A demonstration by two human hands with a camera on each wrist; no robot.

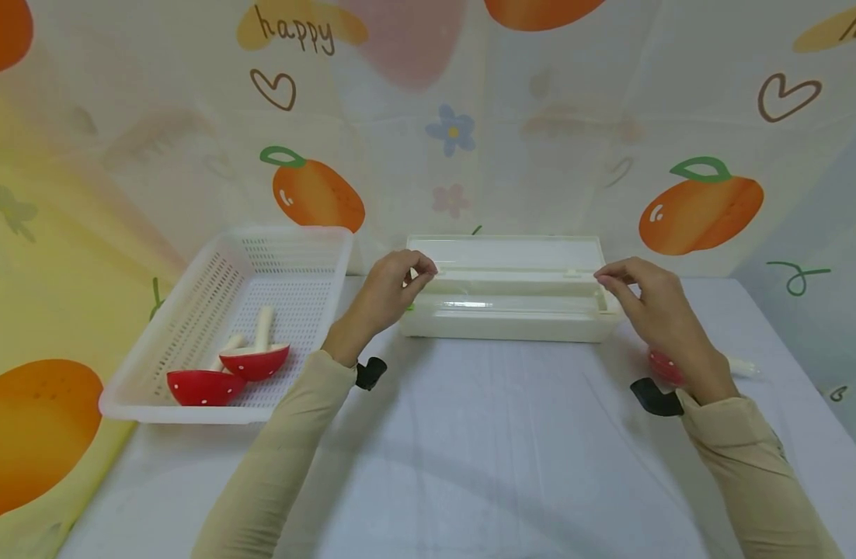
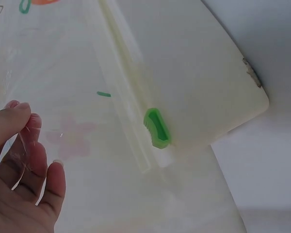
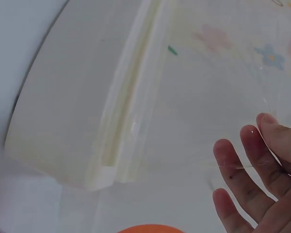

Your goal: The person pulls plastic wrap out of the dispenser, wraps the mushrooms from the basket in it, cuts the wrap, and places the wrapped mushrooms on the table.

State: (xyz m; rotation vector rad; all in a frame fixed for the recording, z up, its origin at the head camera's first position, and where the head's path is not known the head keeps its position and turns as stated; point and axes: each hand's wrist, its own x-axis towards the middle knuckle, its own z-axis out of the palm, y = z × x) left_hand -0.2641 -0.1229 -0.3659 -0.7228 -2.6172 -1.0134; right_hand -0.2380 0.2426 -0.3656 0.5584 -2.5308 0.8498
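A long white cling film dispenser box (image 1: 508, 328) stands at the back of the table with its lid (image 1: 519, 253) raised. Clear cling film (image 2: 24, 150), hard to make out, stretches between the two hands above it. My left hand (image 1: 393, 289) pinches one corner of the film between thumb and forefinger, near the box's left end. At the right end, my right hand (image 1: 652, 299) pinches the other corner, its remaining fingers loosely spread in the right wrist view. A green slider (image 2: 156, 128) sits on the box's edge, just beyond the left hand.
On the left stands a white perforated basket (image 1: 190, 303) holding two red, white-dotted mushroom-shaped pieces (image 1: 204, 388) with white stems. Another such piece (image 1: 662, 365) lies on the white-covered table (image 1: 498, 458), partly behind the right wrist. A printed cloth (image 1: 526, 171) hangs behind.
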